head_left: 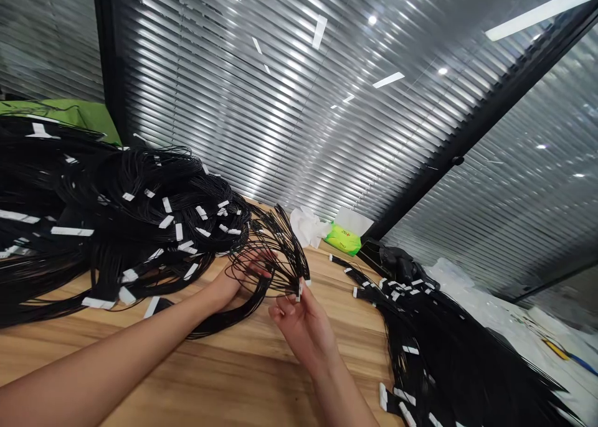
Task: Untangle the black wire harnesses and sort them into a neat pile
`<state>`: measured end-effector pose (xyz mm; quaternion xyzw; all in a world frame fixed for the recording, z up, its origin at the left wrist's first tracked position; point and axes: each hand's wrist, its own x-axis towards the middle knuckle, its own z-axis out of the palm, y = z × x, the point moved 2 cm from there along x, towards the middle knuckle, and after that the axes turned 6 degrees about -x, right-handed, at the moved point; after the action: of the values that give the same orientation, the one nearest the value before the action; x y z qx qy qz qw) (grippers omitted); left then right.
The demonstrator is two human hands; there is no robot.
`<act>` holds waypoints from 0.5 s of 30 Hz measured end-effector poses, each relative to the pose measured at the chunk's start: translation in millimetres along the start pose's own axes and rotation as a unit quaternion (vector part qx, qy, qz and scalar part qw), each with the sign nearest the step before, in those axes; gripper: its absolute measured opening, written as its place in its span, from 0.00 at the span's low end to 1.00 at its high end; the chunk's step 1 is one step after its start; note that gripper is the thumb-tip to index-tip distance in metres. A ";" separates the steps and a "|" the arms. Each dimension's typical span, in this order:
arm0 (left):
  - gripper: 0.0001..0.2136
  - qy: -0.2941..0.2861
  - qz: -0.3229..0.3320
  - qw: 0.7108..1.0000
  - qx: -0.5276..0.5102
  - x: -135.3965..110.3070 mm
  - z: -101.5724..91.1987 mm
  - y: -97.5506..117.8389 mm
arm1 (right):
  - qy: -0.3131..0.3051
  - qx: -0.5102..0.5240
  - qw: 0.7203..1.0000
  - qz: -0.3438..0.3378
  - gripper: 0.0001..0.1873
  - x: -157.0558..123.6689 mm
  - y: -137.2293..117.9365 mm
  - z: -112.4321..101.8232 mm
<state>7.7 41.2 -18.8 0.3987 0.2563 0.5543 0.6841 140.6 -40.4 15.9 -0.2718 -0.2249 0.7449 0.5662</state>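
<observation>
A looped bundle of thin black wires rises between my two hands above the wooden table. My right hand is closed, with thumb and fingertips pinching a small white connector at the end of these wires. Behind the loops, my left hand is closed around part of the same wire bundle; the strands partly cover its fingers. From there a thicker run of black wires curves down to the left, beneath my left forearm, near a white connector lying on the table.
A large heap of black cables with white connectors fills the left. Another cable pile spreads over the right side. Crumpled tissue and a green tissue pack sit at the back, before window blinds. Yellow-handled tool lies far right.
</observation>
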 end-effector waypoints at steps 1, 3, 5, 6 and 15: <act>0.15 -0.008 0.005 1.000 0.015 -0.1 -0.5 0.8 | 0.011 -0.005 1.000 -0.008 0.16 3.8 1.3 -2.8; 0.15 -0.017 -0.010 1.000 0.021 0.6 -1.3 4.0 | 0.034 -0.011 0.999 -0.024 0.15 11.8 3.1 -9.6; 0.17 -0.032 -0.039 0.999 0.002 1.6 -0.6 8.4 | 0.051 -0.008 0.998 -0.039 0.14 18.0 3.8 -15.7; 0.19 -0.043 -0.052 0.998 -0.012 1.8 0.4 10.5 | 0.058 -0.004 0.997 -0.044 0.13 19.9 4.0 -18.0; 0.19 -0.044 -0.070 0.995 -0.048 -1.2 7.9 14.6 | 0.109 -0.034 0.988 -0.103 0.12 25.0 5.1 -25.1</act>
<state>5.5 38.9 -2.5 0.3702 0.2261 0.4992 0.7501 148.3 -16.9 -9.9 -0.3457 -0.2143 0.6404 0.6515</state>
